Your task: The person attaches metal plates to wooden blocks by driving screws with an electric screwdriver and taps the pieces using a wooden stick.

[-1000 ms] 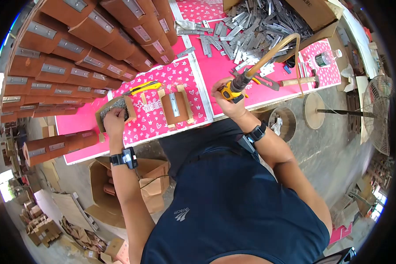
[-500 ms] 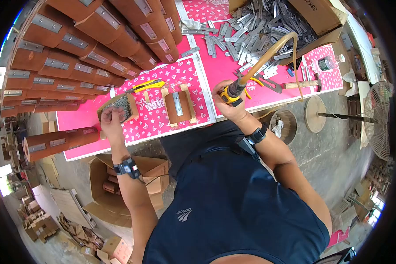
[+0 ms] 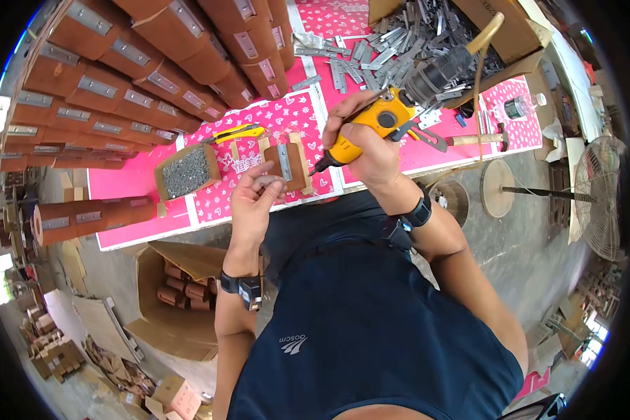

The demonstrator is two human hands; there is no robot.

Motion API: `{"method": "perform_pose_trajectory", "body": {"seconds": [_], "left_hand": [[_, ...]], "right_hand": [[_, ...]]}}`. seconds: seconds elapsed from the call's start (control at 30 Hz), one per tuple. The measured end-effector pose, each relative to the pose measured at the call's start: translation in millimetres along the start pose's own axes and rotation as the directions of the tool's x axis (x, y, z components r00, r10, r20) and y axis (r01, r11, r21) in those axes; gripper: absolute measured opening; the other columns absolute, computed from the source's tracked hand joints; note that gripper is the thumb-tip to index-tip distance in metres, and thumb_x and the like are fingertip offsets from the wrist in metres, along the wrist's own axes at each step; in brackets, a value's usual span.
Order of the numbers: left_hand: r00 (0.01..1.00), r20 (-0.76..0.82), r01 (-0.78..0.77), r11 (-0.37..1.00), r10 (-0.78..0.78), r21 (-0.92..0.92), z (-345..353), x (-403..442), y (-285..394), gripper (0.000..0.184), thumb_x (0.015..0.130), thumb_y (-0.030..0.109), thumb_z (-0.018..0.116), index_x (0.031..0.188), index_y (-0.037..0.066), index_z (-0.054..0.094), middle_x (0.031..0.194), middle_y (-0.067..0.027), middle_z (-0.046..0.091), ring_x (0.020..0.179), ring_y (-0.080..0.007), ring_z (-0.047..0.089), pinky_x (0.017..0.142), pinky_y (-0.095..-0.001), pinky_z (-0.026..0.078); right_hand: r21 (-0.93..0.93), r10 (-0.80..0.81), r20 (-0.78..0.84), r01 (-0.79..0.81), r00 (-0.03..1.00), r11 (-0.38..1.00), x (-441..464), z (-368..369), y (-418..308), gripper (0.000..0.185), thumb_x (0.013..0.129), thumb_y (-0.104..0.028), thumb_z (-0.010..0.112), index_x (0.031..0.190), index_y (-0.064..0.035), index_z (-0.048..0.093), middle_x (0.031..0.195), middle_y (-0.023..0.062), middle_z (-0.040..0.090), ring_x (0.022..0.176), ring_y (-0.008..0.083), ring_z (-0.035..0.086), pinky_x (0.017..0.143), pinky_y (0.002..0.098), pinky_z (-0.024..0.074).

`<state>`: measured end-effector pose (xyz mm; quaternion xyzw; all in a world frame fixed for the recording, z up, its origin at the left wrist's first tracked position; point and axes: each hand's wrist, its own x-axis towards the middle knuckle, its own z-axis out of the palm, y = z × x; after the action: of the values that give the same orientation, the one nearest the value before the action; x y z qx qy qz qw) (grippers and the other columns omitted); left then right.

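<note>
My right hand [image 3: 371,150] is closed around a yellow electric screwdriver [image 3: 378,122], whose cord rises from its rear end. Its bit points down-left, close to the right edge of a reddish-brown block [image 3: 299,164]. A narrow metal plate [image 3: 284,162] lies along that block, which sits between light wooden strips. Just below and left of the block is my left hand [image 3: 253,203], its fingertips pinched together; whatever they hold is too small to make out. A small box [image 3: 162,183] full of tiny grey screws [image 3: 187,173] stands left of it.
Stacked reddish-brown pieces with metal plates [image 3: 129,91] rise at the left. A yellow utility knife [image 3: 238,133] lies behind the screw box. Loose metal plates [image 3: 371,59] spill from a carton [image 3: 525,38]; a hammer [image 3: 476,138] lies at right. A fan [image 3: 600,196] stands beyond the table.
My left hand has left the screw box and moved right to the block. The screwdriver has swung round, so its bit now points down-left at the block.
</note>
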<state>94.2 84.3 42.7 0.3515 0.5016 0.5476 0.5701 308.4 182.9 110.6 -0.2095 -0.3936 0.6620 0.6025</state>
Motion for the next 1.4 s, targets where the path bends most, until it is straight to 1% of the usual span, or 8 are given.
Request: {"method": "perform_pose_trajectory", "body": {"seconds": [0.23,0.5,0.73,0.8,1.03,1.13,1.2,1.4], "left_hand": [[0.998,-0.031,0.058,0.993,-0.056,0.103,10.4,-5.2,-18.6,0.018,0.098,0.002,0.067,0.115,-0.004,0.066,0.096,-0.0116,0.073,0.087,-0.0157,0.069,0.076,-0.0279,0.057],[0.980,-0.022,-0.157,0.831,0.199,0.533,20.3,-15.0,-9.0,0.013,0.094,0.008,0.073,0.104,0.000,0.074,0.086,-0.0046,0.072,0.073,-0.0098,0.060,0.068,-0.0262,0.049],[0.974,-0.015,-0.176,0.796,0.226,0.579,25.3,-14.2,-3.6,0.013,0.093,0.008,0.073,0.104,0.001,0.074,0.083,-0.0063,0.070,0.070,-0.0105,0.060,0.065,-0.0269,0.049],[0.981,-0.010,-0.148,0.787,0.192,0.599,26.6,-13.2,-1.9,0.013,0.092,0.008,0.073,0.104,0.001,0.075,0.083,-0.0070,0.070,0.069,-0.0117,0.060,0.064,-0.0278,0.049],[0.969,0.004,-0.187,0.720,0.249,0.669,28.0,-8.2,-2.9,0.012,0.090,0.006,0.073,0.101,0.002,0.075,0.084,-0.0101,0.070,0.067,-0.0169,0.064,0.063,-0.0298,0.051],[0.979,-0.028,-0.135,0.750,0.200,0.647,25.7,-1.8,-7.3,0.014,0.087,0.005,0.073,0.101,0.003,0.076,0.088,-0.0101,0.072,0.078,-0.0213,0.067,0.070,-0.0332,0.053],[0.885,0.110,-0.381,0.570,0.452,0.728,20.3,11.1,-13.5,0.017,0.084,0.005,0.075,0.100,0.005,0.077,0.105,-0.0115,0.071,0.101,-0.0273,0.065,0.087,-0.0391,0.052],[0.883,0.049,-0.323,0.529,0.467,0.785,10.3,45.8,-25.4,0.018,0.080,0.007,0.077,0.098,0.006,0.078,0.134,-0.0137,0.062,0.127,-0.0347,0.052,0.109,-0.0448,0.042]], "right_hand": [[0.037,0.024,0.011,-0.024,1.000,0.999,2.3,21.3,-1.9,0.023,0.079,0.001,0.058,0.101,-0.0014,0.059,0.087,0.0129,0.066,0.074,0.0246,0.067,0.070,0.0378,0.0579],[-0.001,0.009,0.101,-0.009,0.995,1.000,0.6,20.6,7.0,0.024,0.079,0.002,0.059,0.102,-0.0015,0.059,0.088,0.0130,0.067,0.073,0.0234,0.067,0.069,0.0366,0.0575],[-0.033,0.002,0.114,0.002,0.993,0.999,-2.1,23.6,9.5,0.023,0.079,0.003,0.058,0.102,-0.0014,0.058,0.089,0.0132,0.067,0.074,0.0227,0.067,0.069,0.0358,0.0571],[-0.005,0.001,0.096,-0.001,0.995,1.000,-2.9,24.7,10.1,0.021,0.081,0.004,0.058,0.101,-0.0001,0.061,0.089,0.0098,0.069,0.075,0.0163,0.068,0.068,0.0312,0.0567],[-0.126,0.047,0.153,-0.028,0.987,0.992,-2.7,24.5,11.4,0.025,0.080,0.005,0.058,0.105,-0.0019,0.056,0.089,0.0127,0.066,0.076,0.0204,0.066,0.070,0.0360,0.0569],[-0.152,0.008,0.210,0.025,0.978,0.988,0.2,22.3,20.4,0.025,0.082,0.006,0.057,0.105,-0.0018,0.055,0.090,0.0128,0.066,0.078,0.0200,0.067,0.070,0.0353,0.0569],[-0.138,0.024,0.239,0.010,0.971,0.990,3.3,21.6,25.9,0.024,0.083,0.005,0.057,0.106,-0.0016,0.055,0.090,0.0129,0.066,0.080,0.0196,0.068,0.071,0.0337,0.0568],[-0.252,-0.024,0.260,0.092,0.965,0.963,19.7,17.0,56.7,0.025,0.085,0.008,0.059,0.107,-0.0023,0.055,0.095,0.0105,0.066,0.085,0.0160,0.067,0.075,0.0327,0.0577]]}}
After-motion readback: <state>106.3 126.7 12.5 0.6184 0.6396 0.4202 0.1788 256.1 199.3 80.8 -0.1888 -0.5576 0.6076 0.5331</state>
